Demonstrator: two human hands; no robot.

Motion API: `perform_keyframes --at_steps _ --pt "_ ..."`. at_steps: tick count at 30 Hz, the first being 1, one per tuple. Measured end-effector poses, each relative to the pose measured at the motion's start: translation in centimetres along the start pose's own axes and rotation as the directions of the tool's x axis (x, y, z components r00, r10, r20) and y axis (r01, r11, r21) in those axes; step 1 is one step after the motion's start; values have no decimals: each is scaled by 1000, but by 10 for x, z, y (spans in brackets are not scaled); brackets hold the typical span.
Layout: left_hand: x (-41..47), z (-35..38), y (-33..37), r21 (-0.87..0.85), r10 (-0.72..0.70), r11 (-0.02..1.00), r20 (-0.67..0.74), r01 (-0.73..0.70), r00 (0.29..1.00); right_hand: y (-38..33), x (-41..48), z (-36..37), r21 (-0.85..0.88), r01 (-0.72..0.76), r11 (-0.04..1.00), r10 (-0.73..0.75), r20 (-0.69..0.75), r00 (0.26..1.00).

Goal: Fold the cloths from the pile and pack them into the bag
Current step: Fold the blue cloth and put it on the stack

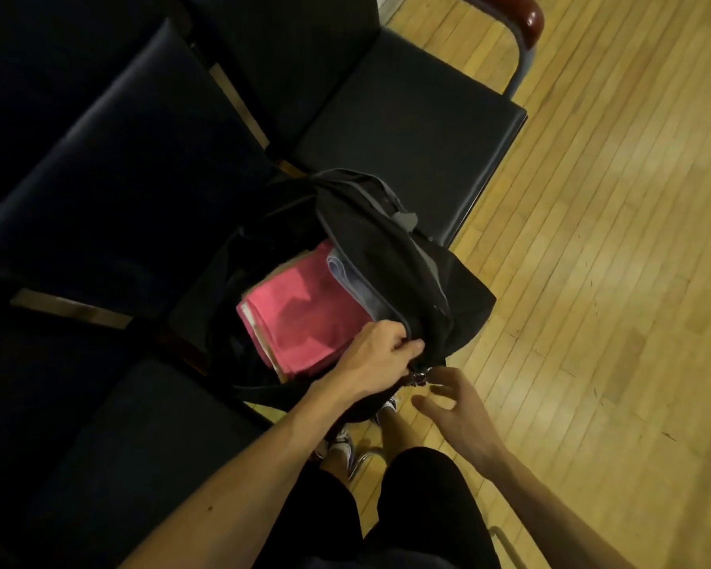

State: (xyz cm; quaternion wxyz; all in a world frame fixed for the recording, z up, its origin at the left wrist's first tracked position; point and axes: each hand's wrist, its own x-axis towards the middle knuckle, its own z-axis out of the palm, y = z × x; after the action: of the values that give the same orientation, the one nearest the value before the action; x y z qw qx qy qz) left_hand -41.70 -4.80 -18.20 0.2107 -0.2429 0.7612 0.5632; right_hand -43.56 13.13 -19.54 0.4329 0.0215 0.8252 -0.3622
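Note:
A black backpack point(390, 256) lies on the edge of a dark seat, its main compartment unzipped. Inside it a folded pink cloth point(304, 314) lies on top, with a folded grey-white cloth point(349, 277) beside it against the flap and the edges of other cloths showing under the pink one. My left hand point(380, 355) grips the near edge of the bag's opening by the zipper. Just to the right of the bag's corner, my right hand point(454, 408) hovers with fingers spread and relaxed, holding nothing, near the zipper pulls point(419, 379).
A row of black padded seats point(407, 129) runs from top right to bottom left. A wooden armrest point(528, 18) on a metal frame ends the row at the top. Wooden plank floor point(612, 260) fills the right side. My legs and shoes point(345, 441) are below the bag.

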Motion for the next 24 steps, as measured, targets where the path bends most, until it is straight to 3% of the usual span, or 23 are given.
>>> perform_keyframes --at_steps 2,5,7,12,14,16,17,18,20,21,24 --pt "1 -2 2 -45 -23 999 1 23 1000 -1 11 9 -22 22 1000 -21 36 999" --pt "5 -9 0 -137 -58 989 0 58 998 -4 28 10 -267 136 954 -152 -40 988" --pt "6 -13 -4 -203 -81 976 -6 78 997 0 34 2 -341 227 912 -230 34 973" --pt "6 -7 -17 -302 -94 950 -44 76 995 -9 22 -17 -164 203 965 -171 192 966" --pt "-1 0 -24 -318 -103 948 -208 33 973 -12 16 -21 -109 187 976 -161 213 964" --pt "-19 8 -32 -143 7 987 -425 -75 905 -13 14 -22 -85 175 981 -153 220 964" --pt "-29 14 -37 5 146 987 -436 -159 888 -15 13 -22 -78 171 982 -151 219 964" --pt "-36 21 -41 153 283 958 -353 -244 892 -16 12 -21 -66 164 984 -146 217 965" --pt "-39 36 -49 358 401 870 -113 -339 909 -19 10 -17 -8 147 989 -142 213 967" --pt "-38 42 -52 396 399 852 -69 -342 914 -21 9 -12 25 134 991 -136 216 967" --pt "-27 50 -53 395 436 846 -122 -360 892 -23 6 -5 106 101 989 -122 216 969"
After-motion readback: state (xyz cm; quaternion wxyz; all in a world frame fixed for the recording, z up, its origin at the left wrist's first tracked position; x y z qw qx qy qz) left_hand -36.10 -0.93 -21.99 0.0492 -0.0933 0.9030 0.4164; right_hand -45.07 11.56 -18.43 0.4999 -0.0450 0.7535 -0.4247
